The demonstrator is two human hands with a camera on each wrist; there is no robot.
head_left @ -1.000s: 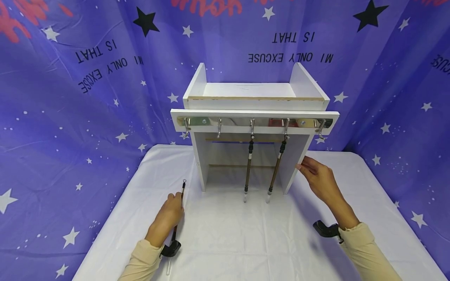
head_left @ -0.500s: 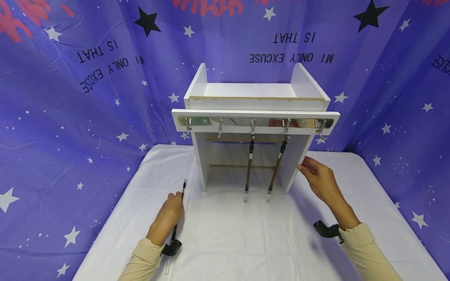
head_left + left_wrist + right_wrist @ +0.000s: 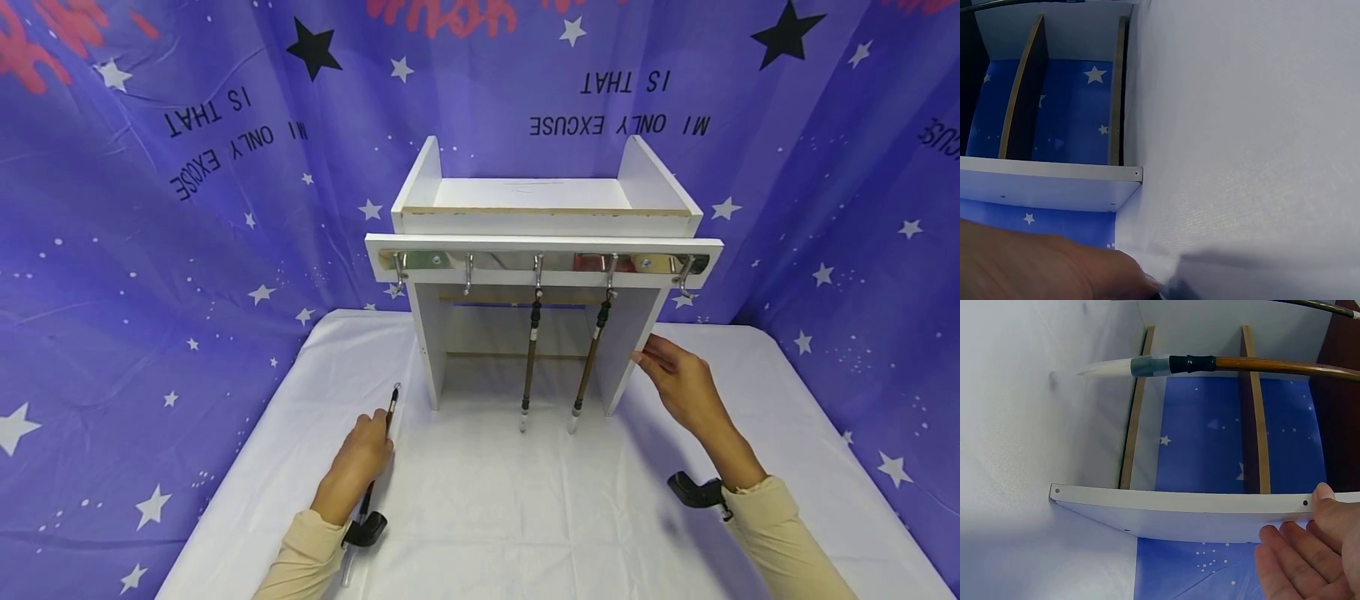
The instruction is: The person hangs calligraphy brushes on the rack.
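Note:
A white hook rack stands on the table, a metal strip of several hooks across its front. Two calligraphy brushes with brown handles hang tip down: one brush from the middle hook, another brush from the hook to its right. My left hand, left of the rack and low over the table, grips a third brush with its loop end up; the palm and wrist mount hide much of it. My right hand pinches the rack's right side panel, thumb on the front edge, fingers at the outer face.
A white cloth covers the table. Behind and at both sides hangs a purple-blue curtain with stars and lettering. The two left hooks and the far right hook carry nothing.
The brush in my left hand has tilted slightly: its lower end has shifted left and its loop end a little right. My right hand stays on the rack panel.

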